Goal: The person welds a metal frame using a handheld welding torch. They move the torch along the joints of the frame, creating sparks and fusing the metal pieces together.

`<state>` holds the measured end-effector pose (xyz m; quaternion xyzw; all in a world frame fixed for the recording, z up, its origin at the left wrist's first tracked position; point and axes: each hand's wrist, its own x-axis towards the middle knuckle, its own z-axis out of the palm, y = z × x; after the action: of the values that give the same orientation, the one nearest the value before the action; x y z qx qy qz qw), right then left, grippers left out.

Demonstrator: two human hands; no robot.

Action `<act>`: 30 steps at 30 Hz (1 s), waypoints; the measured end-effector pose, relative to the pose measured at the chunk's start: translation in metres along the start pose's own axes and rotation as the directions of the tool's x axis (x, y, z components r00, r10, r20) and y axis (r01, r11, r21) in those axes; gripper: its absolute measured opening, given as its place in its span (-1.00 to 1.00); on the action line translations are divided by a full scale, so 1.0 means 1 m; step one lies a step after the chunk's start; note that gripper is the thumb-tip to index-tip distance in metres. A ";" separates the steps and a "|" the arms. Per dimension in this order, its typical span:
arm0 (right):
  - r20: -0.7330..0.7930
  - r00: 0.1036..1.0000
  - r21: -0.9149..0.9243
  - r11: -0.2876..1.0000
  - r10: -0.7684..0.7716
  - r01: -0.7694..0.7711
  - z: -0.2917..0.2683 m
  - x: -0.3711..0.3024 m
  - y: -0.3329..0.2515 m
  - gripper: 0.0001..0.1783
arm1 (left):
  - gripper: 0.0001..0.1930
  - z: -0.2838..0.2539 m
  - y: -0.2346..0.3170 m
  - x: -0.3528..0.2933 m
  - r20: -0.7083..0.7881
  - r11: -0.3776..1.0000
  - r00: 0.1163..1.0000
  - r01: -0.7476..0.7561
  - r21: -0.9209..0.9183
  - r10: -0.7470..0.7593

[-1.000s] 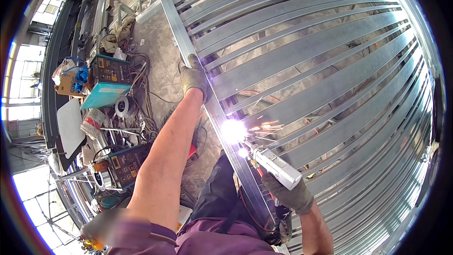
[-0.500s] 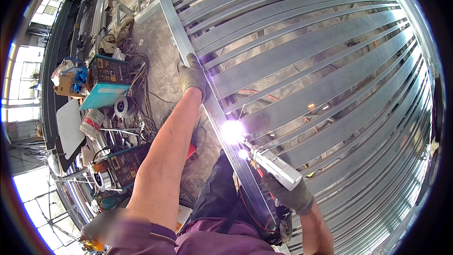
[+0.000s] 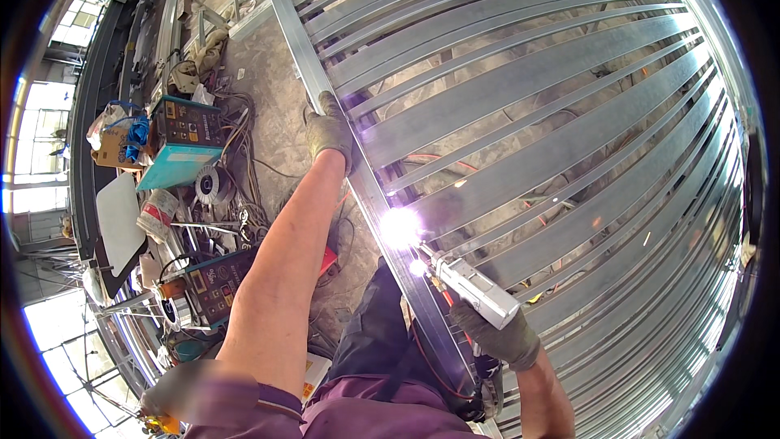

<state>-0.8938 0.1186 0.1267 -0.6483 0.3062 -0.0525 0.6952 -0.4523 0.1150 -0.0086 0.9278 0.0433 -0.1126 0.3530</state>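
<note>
My gloved right hand (image 3: 497, 335) is wrapped around a welding torch (image 3: 479, 291) with a silver, boxy body. Its tip meets a metal gate-like frame, where a blinding white-violet glare hides the joint. A smaller bright spot shows just below that glare. My gloved left hand (image 3: 329, 136) is closed over the frame's long side rail (image 3: 294, 32), farther up from the glare. Flat metal slats (image 3: 487, 118), wide and narrow by turns, run off to the right from this rail.
Left of the frame stand two welding machines (image 3: 188, 134), a wire spool (image 3: 213, 184), a white bucket (image 3: 158, 211) and tangled cables (image 3: 248, 146). A red object (image 3: 327, 262) lies near my left forearm. Sparks fly over the slats. Metal profiles are stacked along the far left.
Both hands and the torch stay in nearly the same place. The glare persists, and flying sparks have shifted and spread farther right over the slats.
</note>
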 end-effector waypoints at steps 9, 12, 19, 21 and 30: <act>0.082 0.995 -0.006 0.999 0.050 -0.049 -0.004 -0.004 -0.003 -0.53 | -0.22 0.008 -0.013 0.012 -0.007 0.998 1.000 -0.015 -0.065 0.015; 0.074 0.997 -0.039 0.999 0.014 -0.011 -0.004 -0.005 -0.001 -0.53 | -0.19 0.004 -0.009 0.009 -0.012 0.999 0.999 -0.031 -0.025 0.031; 0.043 0.999 -0.015 0.999 0.030 -0.029 -0.002 -0.007 0.000 -0.55 | -0.10 -0.015 0.016 -0.017 0.067 1.000 0.998 0.023 -0.016 -0.021; -0.017 1.000 -0.015 1.000 0.000 0.000 0.001 -0.007 0.004 -0.59 | -0.10 -0.015 0.019 -0.020 0.067 0.999 0.997 0.028 -0.022 -0.027; -0.014 1.000 -0.023 0.999 0.024 -0.024 0.002 -0.011 0.004 -0.59 | -0.19 -0.009 0.011 -0.007 0.106 0.998 0.994 0.045 -0.051 -0.039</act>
<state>-0.9030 0.1256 0.1264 -0.6520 0.3195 -0.0451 0.6861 -0.4559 0.1130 0.0067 0.9097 0.0471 -0.1674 0.3770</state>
